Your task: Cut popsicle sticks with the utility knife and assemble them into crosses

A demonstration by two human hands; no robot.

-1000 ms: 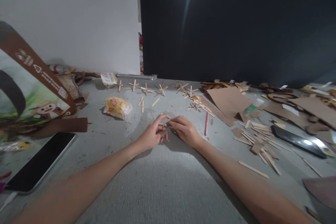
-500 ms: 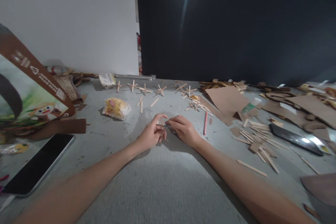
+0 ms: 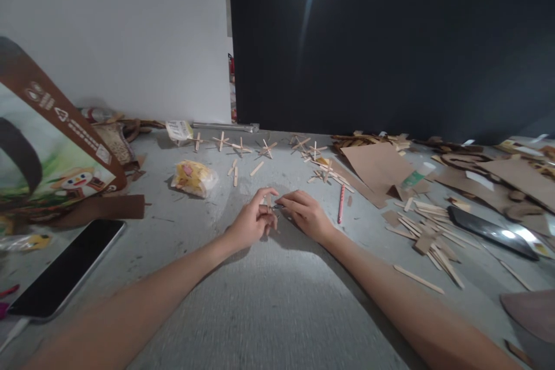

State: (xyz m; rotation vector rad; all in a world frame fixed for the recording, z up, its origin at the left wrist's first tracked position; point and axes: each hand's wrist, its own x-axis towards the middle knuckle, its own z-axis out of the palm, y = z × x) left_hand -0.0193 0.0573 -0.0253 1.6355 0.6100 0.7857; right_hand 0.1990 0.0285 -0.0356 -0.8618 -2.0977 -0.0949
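Observation:
Near the middle of the grey table, my left hand [image 3: 254,218] is closed on a short wooden craft stick [image 3: 268,203], which stands upright between thumb and fingers. Close on its right, my right hand [image 3: 306,215] rests low with fingers pinched together. Something small and dark shows at its fingertips, but I cannot make out what it is. Beyond the hands lie loose craft sticks [image 3: 256,169] and several crossed-stick pieces [image 3: 267,149] in a row. A red patterned pencil-like stick [image 3: 341,204] lies just right of my right hand.
On the left are a yellow plastic packet [image 3: 193,178], a phone [image 3: 67,269] with a cable and a large printed bag [image 3: 56,144]. To the right lie a pile of craft sticks [image 3: 433,237], cardboard [image 3: 376,165], a glue stick [image 3: 418,175] and a dark phone-like object [image 3: 492,232].
The whole view has shifted slightly, with things appearing a little further right. Both hands keep nearly the same pose, and the craft stick stays in my left hand.

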